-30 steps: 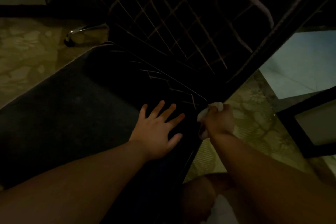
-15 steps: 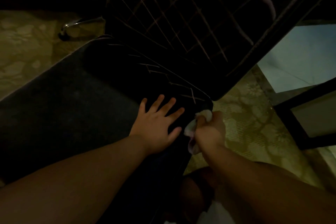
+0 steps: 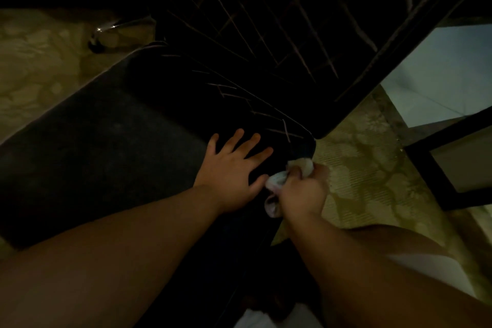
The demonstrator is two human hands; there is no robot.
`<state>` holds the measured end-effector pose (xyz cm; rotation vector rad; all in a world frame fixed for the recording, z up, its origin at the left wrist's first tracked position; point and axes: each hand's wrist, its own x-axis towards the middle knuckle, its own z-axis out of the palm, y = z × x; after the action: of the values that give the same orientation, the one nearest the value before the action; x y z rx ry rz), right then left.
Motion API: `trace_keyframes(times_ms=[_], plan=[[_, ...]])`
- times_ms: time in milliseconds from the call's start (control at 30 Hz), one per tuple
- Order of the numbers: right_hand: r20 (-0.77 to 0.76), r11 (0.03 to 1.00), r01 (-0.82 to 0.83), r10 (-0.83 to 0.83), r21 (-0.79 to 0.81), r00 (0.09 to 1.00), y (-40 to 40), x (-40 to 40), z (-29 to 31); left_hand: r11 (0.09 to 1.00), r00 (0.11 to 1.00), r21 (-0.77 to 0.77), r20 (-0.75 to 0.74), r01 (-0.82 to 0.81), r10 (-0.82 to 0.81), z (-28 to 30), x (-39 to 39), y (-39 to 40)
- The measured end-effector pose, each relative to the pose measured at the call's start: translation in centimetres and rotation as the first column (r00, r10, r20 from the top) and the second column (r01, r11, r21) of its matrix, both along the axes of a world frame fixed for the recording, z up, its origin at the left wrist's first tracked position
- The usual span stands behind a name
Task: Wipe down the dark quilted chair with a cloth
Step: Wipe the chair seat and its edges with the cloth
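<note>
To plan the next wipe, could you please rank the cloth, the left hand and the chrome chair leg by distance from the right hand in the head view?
1. cloth, in the right hand.
2. left hand, beside it, flat on the seat.
3. chrome chair leg, far upper left.

L hand [image 3: 234, 170] on chair [image 3: 170, 125], cloth [image 3: 277, 181] right

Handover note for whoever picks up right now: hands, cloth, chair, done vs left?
Left hand: open, flat on the chair seat, bracing it.
Right hand: closed grip on the white cloth, bunched, pressed at the seat's right edge near the corner below the quilted backrest.
Done: cannot tell in this dim light which areas have been wiped.
Left: likely the remaining seat edge, seat top and backrest.
</note>
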<state>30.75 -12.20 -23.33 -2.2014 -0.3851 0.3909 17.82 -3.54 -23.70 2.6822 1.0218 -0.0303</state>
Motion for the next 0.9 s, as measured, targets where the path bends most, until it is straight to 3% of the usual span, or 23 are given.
trace_keyframes(times_ms=[100,300,433,500,633,700,767,900], plan=[[0.014,0.996,-0.060,0.061,-0.069,0.998,2.7,3.7,0.5,1.000,1.000,-0.008,-0.026,0.010,-0.010,0.6,0.1,0.2],[0.153,0.901,-0.336,0.386,-0.275,0.910,4.4,6.4,2.1,0.984,0.988,0.111,-0.074,0.142,-0.134,1.0,0.0,2.2],[0.140,0.746,-0.532,0.624,-0.401,0.769,3.0,5.5,2.6,0.993,0.998,0.100,-0.005,0.056,-0.056,-0.1,-0.4,1.5],[0.157,0.715,-0.534,0.653,-0.451,0.741,3.9,6.1,2.7,0.997,1.000,0.079,-0.006,0.028,-0.027,-0.1,-0.4,1.6],[0.216,0.825,-0.411,0.515,-0.388,0.830,6.5,6.5,2.3,0.998,0.999,0.055,-0.012,0.031,-0.030,0.0,-0.3,2.0],[0.259,0.835,-0.391,0.505,-0.388,0.823,6.3,6.1,2.1,0.999,1.000,0.049,-0.004,0.024,-0.023,0.0,-0.3,2.1],[0.262,0.800,-0.411,0.550,-0.436,0.793,5.1,5.8,2.3,0.999,1.000,0.051,0.007,0.019,-0.019,0.0,-0.3,2.0],[0.186,0.632,-0.534,0.725,-0.561,0.663,3.0,5.6,2.8,0.999,0.999,0.036,0.023,0.032,-0.033,0.2,-0.6,1.8]])
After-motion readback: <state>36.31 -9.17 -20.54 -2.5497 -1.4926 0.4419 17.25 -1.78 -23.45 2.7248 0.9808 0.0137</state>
